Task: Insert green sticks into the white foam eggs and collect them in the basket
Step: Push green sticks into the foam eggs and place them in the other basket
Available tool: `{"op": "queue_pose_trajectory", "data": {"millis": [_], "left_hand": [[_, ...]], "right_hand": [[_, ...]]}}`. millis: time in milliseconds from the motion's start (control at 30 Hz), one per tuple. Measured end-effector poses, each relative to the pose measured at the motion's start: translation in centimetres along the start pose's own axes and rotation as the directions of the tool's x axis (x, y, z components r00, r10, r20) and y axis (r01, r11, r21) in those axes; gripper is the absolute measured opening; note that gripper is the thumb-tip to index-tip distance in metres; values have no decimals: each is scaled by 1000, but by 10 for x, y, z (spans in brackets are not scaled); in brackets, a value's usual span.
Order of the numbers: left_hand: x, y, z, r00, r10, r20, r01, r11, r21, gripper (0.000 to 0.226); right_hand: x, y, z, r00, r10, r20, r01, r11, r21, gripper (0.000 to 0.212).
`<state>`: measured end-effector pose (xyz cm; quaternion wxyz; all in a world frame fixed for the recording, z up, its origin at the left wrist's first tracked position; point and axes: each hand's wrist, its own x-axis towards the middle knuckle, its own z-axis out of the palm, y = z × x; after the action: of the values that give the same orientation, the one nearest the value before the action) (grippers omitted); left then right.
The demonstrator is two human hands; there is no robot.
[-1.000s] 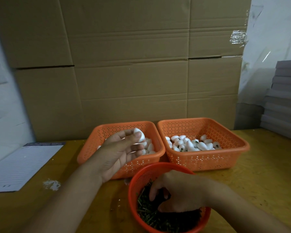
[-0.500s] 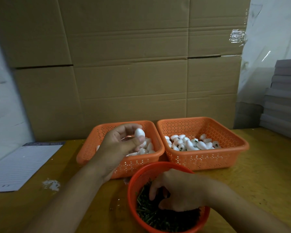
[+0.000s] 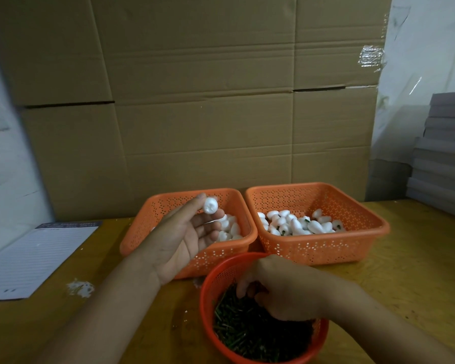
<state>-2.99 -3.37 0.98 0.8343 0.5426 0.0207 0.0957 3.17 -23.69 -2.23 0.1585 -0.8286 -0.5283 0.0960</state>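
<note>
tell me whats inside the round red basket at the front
The round red basket holds a heap of green sticks, and the right hand reaches into it. Its fingertips are down among the sticks, so whether they pinch one is hidden.

Right hand (image 3: pixel 286 287) fingertips hidden among green sticks (image 3: pixel 252 334).

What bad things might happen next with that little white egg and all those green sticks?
1. The white foam egg is only pinched at the fingertips of the left hand, above the left orange square basket. It might slip and fall back among the unfinished eggs.
2. The right hand digs in the round red basket of green sticks. It might pull out several sticks at once, or scatter some onto the wooden table.
</note>
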Motion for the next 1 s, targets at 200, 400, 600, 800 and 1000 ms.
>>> {"op": "queue_pose_trajectory", "data": {"millis": [200, 400, 600, 800, 1000], "left_hand": [[0, -1, -2, 998, 8, 57, -11, 999, 48, 22], [-3, -1, 2, 997, 7, 80, -13, 997, 77, 19], [-4, 1, 3, 997, -7, 74, 2, 997, 74, 19], [-5, 1, 2, 996, -8, 88, 2, 997, 75, 19], [-4, 1, 0, 997, -11, 78, 6, 998, 64, 19]], "right_hand": [[0, 1, -3, 994, 18, -110, -10, 997, 77, 48], [0, 2, -3, 988, 18, -153, -9, 998, 59, 44], [2, 1, -4, 993, 13, -119, -14, 1000, -12, 45], [-1, -2, -4, 996, 57, -66, -56, 998, 4, 25], [-3, -6, -11, 999, 36, -22, -29, 965, 260, 14]]}}
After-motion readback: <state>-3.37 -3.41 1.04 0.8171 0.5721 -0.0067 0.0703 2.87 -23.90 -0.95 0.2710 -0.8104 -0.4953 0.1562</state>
